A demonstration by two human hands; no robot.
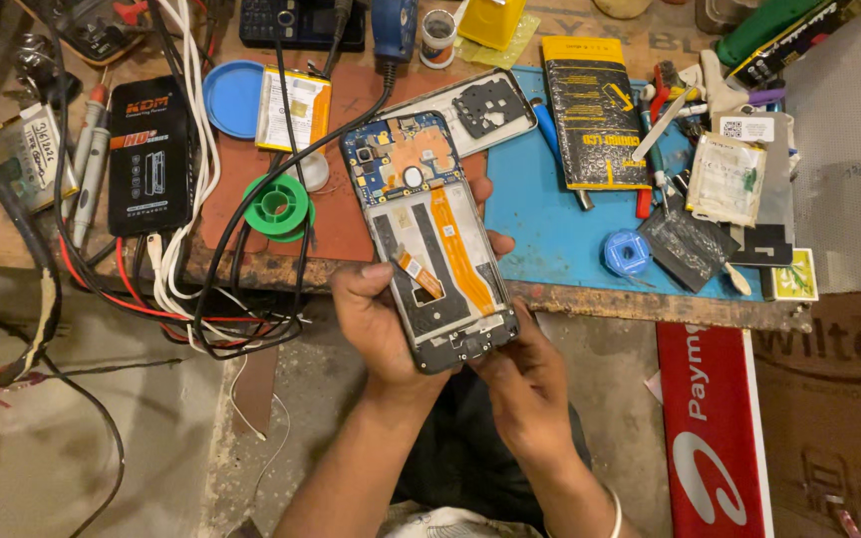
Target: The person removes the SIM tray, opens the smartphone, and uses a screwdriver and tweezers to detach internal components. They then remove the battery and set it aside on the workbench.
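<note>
While poised just past the bench edge [590, 299], both hands [450, 349] seemingly grip the opened phone [430, 239].

Green solder spool [278, 207], blue lid [232, 98], black power box [149, 154] on bench

Bare forearms, a thin white bangle [614, 510] on the right wrist.

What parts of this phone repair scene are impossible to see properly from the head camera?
- Underside of the opened phone: faces away, covered below by the left hand and right hand.
- Right hand's fingertips: tucked behind the phone's lower edge.
- Tiny parts on the blue circuit board: too small to tell apart.
- Multimeter: cut off by the top edge.
- Red sign: cut off by the bottom edge.
</note>
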